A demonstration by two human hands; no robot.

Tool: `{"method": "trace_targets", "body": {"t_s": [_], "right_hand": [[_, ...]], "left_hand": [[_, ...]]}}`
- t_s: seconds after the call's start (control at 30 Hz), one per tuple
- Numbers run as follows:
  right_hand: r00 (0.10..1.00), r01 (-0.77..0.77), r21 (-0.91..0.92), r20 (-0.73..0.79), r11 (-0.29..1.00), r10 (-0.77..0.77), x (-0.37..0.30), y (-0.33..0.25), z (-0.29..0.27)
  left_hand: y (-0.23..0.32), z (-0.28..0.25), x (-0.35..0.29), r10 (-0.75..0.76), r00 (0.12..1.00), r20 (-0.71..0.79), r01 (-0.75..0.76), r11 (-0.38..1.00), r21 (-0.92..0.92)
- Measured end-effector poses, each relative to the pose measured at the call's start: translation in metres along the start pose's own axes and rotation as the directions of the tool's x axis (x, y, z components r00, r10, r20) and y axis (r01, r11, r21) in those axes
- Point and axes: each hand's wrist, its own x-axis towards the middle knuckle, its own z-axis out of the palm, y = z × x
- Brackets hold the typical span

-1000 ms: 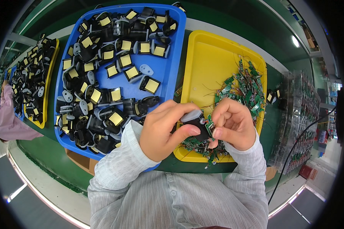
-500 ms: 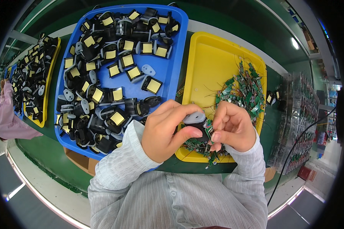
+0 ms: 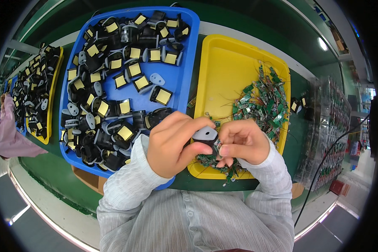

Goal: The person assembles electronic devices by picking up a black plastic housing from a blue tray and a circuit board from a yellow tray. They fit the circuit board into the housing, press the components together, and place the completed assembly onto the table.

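Over the near left edge of the yellow tray (image 3: 222, 63), our left hand (image 3: 168, 147) curls its thumb and fingers around a black piece (image 3: 202, 145), whose grey top (image 3: 206, 133) now faces up more than a second ago. Our right hand (image 3: 245, 143) pinches a small green board (image 3: 217, 146) against its side, and we see less of that board than before.

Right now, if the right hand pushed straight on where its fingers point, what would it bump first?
Probably the grey-topped black piece in the left hand; the right hand sits close beside it, contact unclear.
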Motion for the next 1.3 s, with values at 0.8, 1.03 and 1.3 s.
{"method": "trace_targets", "body": {"t_s": [0.8, 1.03, 1.3], "right_hand": [[0.702, 0.286, -0.937, 0.061, 0.203, -0.710, 0.003, 0.021, 0.026], [0.788, 0.319, -0.832, -0.033, 0.454, -0.615, -0.001, 0.014, 0.022], [0.801, 0.311, -0.828, -0.036, 0.467, -0.597, -0.001, 0.013, 0.018]], "left_hand": [[0.000, 0.007, 0.001, -0.305, 0.920, 0.247, 0.392, 0.720, -0.573], [-0.005, 0.000, 0.003, -0.136, 0.971, 0.195, 0.165, 0.976, -0.142], [-0.002, 0.003, 0.004, -0.174, 0.974, 0.148, 0.207, 0.945, -0.252]]}}
